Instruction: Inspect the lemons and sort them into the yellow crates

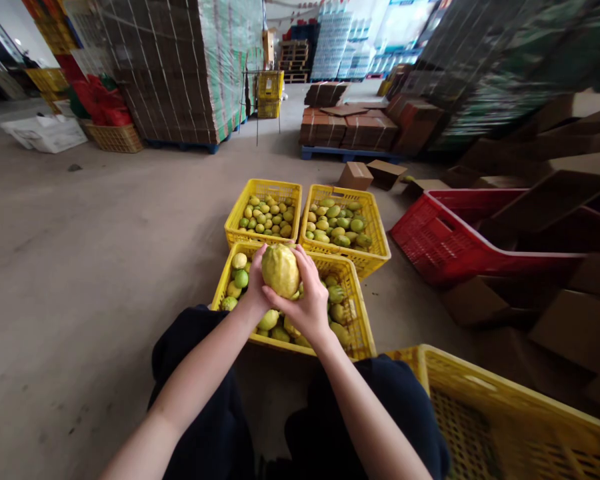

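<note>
A large, lumpy yellow citron point(281, 270) is held up between my two hands. My left hand point(257, 287) presses against its left side, partly hidden behind it. Around its right side and underside curl the fingers and thumb of my right hand point(307, 300). Both hands are over the near yellow crate point(363, 320), which holds many green and yellow fruits of mixed size. Behind it stand two more yellow crates, the far left crate point(230, 223) and the far right crate point(380, 240), with smaller green-yellow fruits in them.
A yellow slatted crate point(480, 380) stands by my right knee. Further right, a red crate point(430, 233) sits among cardboard boxes point(575, 320). Flattened cardboard lies stacked on a blue pallet point(325, 153) ahead. A tall wrapped stack point(165, 73) rises at the back left.
</note>
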Tool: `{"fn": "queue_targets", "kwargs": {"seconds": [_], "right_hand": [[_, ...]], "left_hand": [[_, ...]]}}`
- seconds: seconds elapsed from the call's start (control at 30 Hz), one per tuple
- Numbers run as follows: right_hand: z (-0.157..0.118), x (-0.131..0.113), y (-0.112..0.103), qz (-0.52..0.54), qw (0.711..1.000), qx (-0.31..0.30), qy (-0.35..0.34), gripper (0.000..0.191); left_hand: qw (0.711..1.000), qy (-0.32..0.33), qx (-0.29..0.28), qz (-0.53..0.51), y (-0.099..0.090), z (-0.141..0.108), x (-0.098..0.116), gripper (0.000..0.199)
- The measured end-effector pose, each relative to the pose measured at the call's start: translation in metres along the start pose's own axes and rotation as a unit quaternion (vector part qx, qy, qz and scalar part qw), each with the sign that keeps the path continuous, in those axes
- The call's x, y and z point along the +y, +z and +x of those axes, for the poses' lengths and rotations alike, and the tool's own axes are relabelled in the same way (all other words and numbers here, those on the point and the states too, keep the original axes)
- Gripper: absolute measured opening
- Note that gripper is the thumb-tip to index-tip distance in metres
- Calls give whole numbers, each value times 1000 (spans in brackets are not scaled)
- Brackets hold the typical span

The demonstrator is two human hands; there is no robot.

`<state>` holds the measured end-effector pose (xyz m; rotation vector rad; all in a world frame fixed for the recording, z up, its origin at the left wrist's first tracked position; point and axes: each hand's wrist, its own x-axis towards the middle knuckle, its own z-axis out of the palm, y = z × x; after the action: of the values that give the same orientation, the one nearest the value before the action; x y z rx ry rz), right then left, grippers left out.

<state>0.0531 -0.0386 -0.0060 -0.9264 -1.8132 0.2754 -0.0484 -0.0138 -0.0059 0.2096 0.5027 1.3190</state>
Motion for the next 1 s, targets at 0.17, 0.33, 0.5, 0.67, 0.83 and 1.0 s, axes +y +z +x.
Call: {"fn": "queue_targets", "kwargs": {"seconds": [0.17,0.33,0.5,0.67,0.83,1.0], "right_hand": [[4,0,-5,68,995,37,67,72],[9,5,-7,91,985,95,108,70],[12,18,-10,100,980,86,151,67],[12,24,-13,155,975,35,155,66],[13,16,-17,252,956,-21,151,72],[10,9,-11,331,922,78,185,42]], "left_hand": [[998,6,54,17,2,2,2,38],[993,44,105,-3,6,2,4,22],[989,102,104,7,11,2,7,22],[965,231,45,120,13,0,12,29],[929,302,-7,212,11,-10,19,29],[926,285,-30,247,4,-21,22,23]]}}
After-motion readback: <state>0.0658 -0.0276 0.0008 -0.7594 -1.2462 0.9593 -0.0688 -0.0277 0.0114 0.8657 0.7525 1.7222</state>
